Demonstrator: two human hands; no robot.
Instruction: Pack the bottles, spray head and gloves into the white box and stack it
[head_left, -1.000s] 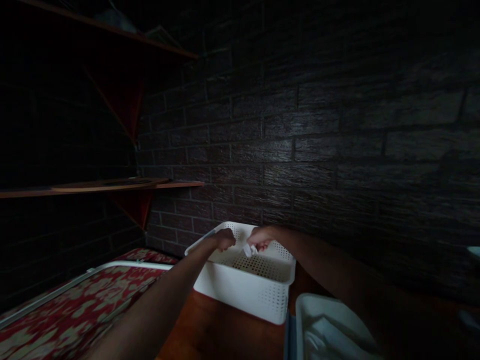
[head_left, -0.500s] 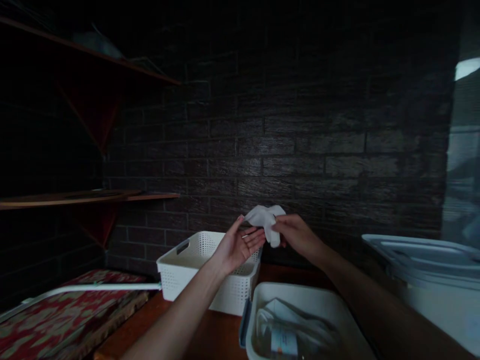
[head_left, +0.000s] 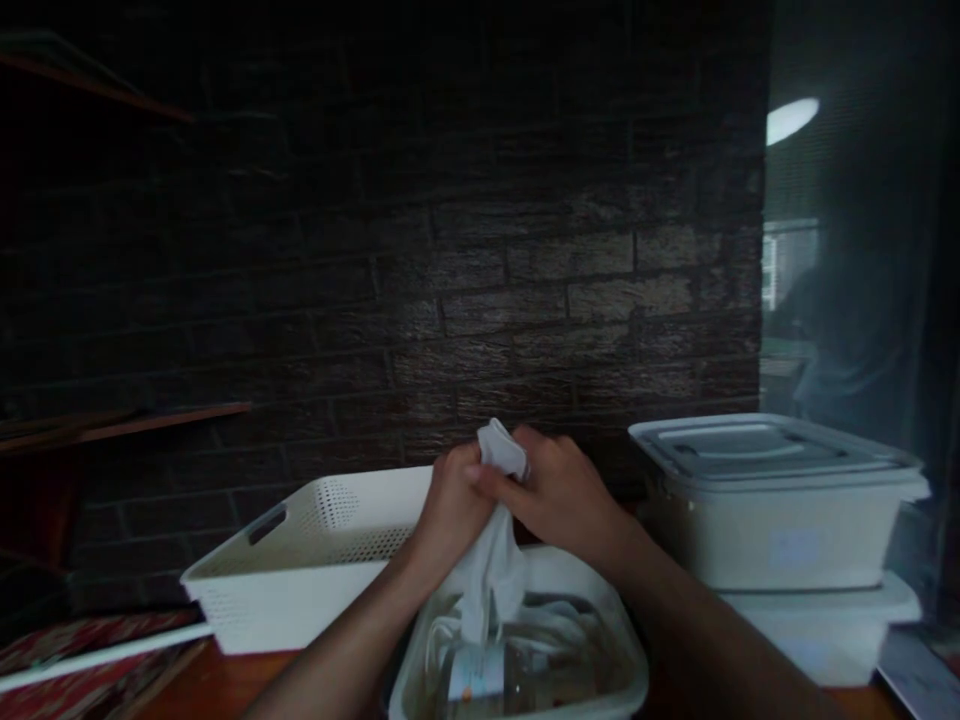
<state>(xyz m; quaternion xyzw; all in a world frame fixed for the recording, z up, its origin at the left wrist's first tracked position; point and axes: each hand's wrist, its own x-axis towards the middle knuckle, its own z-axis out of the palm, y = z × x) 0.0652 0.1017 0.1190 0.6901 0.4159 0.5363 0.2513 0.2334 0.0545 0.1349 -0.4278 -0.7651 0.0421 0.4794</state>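
A limp white cloth (head_left: 491,580) is bunched at the top between my two hands, and its lower part hangs down in loose, narrow folds. My left hand (head_left: 456,495) is closed around its left side. Pressed up against it, my right hand (head_left: 559,490) grips the same bunched top with thumb and fingers. The cloth's exact kind is hard to tell in the dim light. Below the hands stands an open white bin (head_left: 630,665) with more pale cloth (head_left: 562,625) and a clear item with a white label (head_left: 478,672) inside.
To the left is a white perforated basket (head_left: 277,610). Two lidded white boxes (head_left: 780,540) are stacked on the right. A dark brick wall (head_left: 480,250) rises behind, with wooden shelves (head_left: 150,420) at left. A white bar (head_left: 105,655) crosses the patterned red fabric (head_left: 45,640).
The view has swung right. My left hand, open with spread fingers before, has closed on the cloth beside my right hand. The cloth now hangs stretched downward over the bin.
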